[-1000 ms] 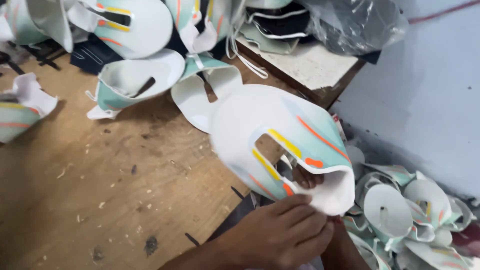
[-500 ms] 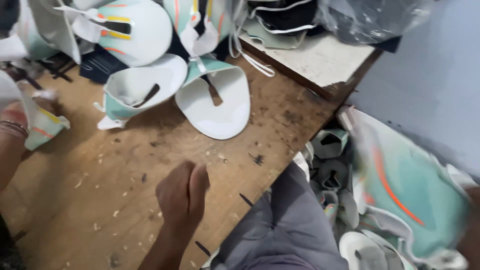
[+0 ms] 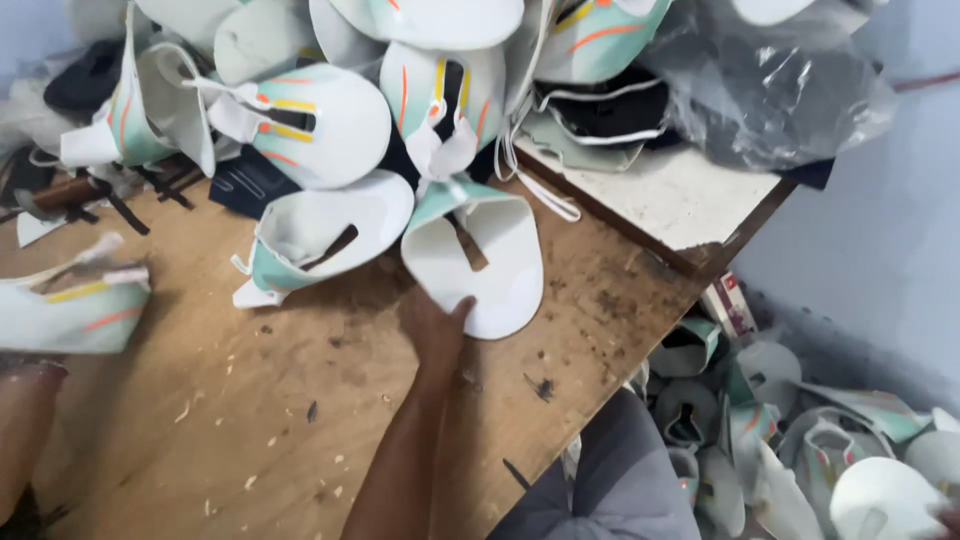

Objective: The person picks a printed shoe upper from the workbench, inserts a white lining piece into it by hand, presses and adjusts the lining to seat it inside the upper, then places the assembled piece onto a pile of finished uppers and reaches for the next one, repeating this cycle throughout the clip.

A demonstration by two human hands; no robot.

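My right hand (image 3: 437, 328) reaches across the wooden table (image 3: 250, 430) and grips the near edge of a white shoe upper (image 3: 485, 265), thumb on top. That upper lies flat with a slot in its middle and a mint-green tip. At the far left, my left hand (image 3: 30, 385) shows only its wrist and forearm. It holds up a blurred mint and white shoe upper (image 3: 70, 310) with yellow and orange stripes, which hides the fingers.
Several more striped uppers (image 3: 320, 125) are heaped along the table's back, beside crumpled clear plastic (image 3: 770, 90) on a white board (image 3: 680, 200). Another heap of uppers (image 3: 800, 440) lies on the floor at the right. My grey-trousered knee (image 3: 610, 480) is below the table edge.
The big striped upper my right hand held a second ago is gone toward the floor heap. That hand has moved forward onto the white upper. My left hand has lifted another upper.
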